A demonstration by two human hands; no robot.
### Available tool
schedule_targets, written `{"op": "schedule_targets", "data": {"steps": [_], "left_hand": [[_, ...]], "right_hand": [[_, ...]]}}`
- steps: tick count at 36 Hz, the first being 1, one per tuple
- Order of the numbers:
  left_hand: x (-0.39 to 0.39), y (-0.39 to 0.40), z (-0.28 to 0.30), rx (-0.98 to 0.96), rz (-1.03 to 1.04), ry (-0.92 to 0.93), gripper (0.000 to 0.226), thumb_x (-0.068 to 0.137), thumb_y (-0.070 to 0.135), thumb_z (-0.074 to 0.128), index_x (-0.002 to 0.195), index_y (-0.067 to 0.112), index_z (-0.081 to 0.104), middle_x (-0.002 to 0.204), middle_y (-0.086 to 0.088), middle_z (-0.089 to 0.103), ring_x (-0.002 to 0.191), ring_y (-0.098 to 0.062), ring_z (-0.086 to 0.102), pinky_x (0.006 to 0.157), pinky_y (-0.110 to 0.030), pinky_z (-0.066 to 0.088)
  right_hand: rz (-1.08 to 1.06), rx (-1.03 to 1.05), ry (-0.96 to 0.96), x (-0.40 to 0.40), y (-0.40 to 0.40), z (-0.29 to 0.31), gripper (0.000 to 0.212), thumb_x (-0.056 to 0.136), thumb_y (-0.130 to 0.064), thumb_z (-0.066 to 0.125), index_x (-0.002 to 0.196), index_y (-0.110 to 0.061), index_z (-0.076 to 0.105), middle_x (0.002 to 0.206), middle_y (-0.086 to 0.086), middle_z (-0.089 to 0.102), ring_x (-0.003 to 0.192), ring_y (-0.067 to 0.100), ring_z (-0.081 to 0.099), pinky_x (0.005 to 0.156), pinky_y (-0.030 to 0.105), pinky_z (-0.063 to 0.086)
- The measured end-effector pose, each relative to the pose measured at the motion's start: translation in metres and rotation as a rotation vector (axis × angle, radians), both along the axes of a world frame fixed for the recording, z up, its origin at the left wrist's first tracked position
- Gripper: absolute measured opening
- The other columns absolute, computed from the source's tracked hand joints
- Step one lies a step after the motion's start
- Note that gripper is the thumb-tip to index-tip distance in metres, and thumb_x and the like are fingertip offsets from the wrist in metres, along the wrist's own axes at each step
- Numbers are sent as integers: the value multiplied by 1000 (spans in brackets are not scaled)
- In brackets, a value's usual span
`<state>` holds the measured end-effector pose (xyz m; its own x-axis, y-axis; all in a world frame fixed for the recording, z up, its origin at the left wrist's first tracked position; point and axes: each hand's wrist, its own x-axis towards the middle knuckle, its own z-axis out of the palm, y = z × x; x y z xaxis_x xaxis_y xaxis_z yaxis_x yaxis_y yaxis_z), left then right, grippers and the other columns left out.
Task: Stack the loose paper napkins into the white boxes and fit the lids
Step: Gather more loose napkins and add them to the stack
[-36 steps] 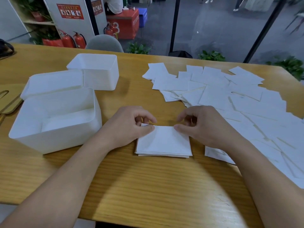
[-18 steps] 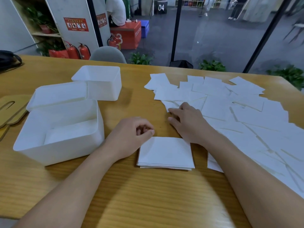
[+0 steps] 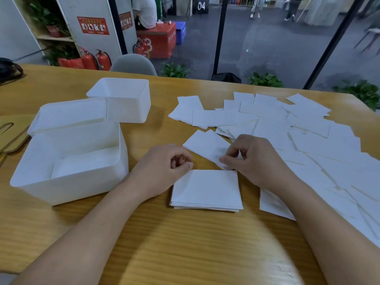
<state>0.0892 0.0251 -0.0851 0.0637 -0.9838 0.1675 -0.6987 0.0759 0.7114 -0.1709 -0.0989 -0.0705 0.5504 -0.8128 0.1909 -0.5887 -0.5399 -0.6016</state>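
The right hand [image 3: 259, 161] pinched a loose napkin [image 3: 205, 146] above the small stack [image 3: 206, 189], the left hand [image 3: 164, 169], fingers curled, steadied its corner; squaring it on top looked next.

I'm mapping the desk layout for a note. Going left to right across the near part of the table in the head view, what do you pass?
Nearest white box → left hand → neat napkin stack → right hand, pinching a napkin → loose napkins.
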Motion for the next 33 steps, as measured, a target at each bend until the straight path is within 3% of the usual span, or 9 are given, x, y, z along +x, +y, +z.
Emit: {"op": "schedule_targets", "data": {"steps": [2,5,11,15,20,23,26,30,33], "left_hand": [[0,0,0,-2,-1,-11,8,100,32,78,98,40,79,92,17,69,79,-9,59,69,-17,48],[0,-1,0,-7,0,-9,9,100,32,78,98,41,79,91,16,69,78,-10,59,68,-18,48],[-1,1,-1,-2,7,13,9,100,30,78,99,39,80,91,15,70,82,-14,62,70,-24,52],[-2,2,-1,-12,10,21,10,101,27,77,101,36,81,91,12,72,84,-16,63,74,-31,55],[-4,1,-1,-74,45,48,13,97,25,80,90,35,79,82,12,68,72,-9,57,69,-31,52],[-3,-4,-4,-143,106,46,14,99,28,78,88,37,78,81,10,66,77,-11,59,69,-25,50],[-2,-14,-5,-159,174,20,3,101,37,75,103,39,77,97,15,66,93,-9,62,81,-23,51],[-3,-30,-8,-45,208,-134,38,104,49,70,137,31,70,125,16,62,116,-8,51,102,-28,45],[-6,-34,-9,-36,195,-187,37,104,48,69,137,31,70,120,15,60,119,-11,47,105,-33,46]], "right_hand": [[-46,-37,32,4,2,0,15,90,-45,85,97,-33,78,98,-15,63,86,4,57,74,30,45],[-64,-108,179,9,4,-4,41,95,-52,79,126,-27,75,112,-10,59,101,12,56,90,36,48],[-11,-54,130,10,8,-3,25,97,-42,80,121,-33,78,129,-12,60,122,16,54,105,39,45],[81,12,105,8,6,-2,23,103,-26,75,121,-39,78,143,-20,62,138,10,49,120,52,37],[70,86,48,8,5,-2,45,103,-9,62,132,-43,68,145,-18,62,142,14,51,116,40,45],[3,-47,64,11,0,-6,37,108,-21,63,143,-34,65,147,-13,60,139,16,52,120,43,33],[-62,-109,217,14,-5,-6,46,111,-37,58,156,-33,54,152,-7,57,139,23,48,113,41,26],[-58,-115,278,18,-4,-8,52,109,-39,59,160,-32,49,143,-4,58,132,26,51,112,46,30],[-65,-120,257,18,-4,-6,49,107,-39,64,154,-32,56,131,-5,59,126,24,52,109,44,31]]}}
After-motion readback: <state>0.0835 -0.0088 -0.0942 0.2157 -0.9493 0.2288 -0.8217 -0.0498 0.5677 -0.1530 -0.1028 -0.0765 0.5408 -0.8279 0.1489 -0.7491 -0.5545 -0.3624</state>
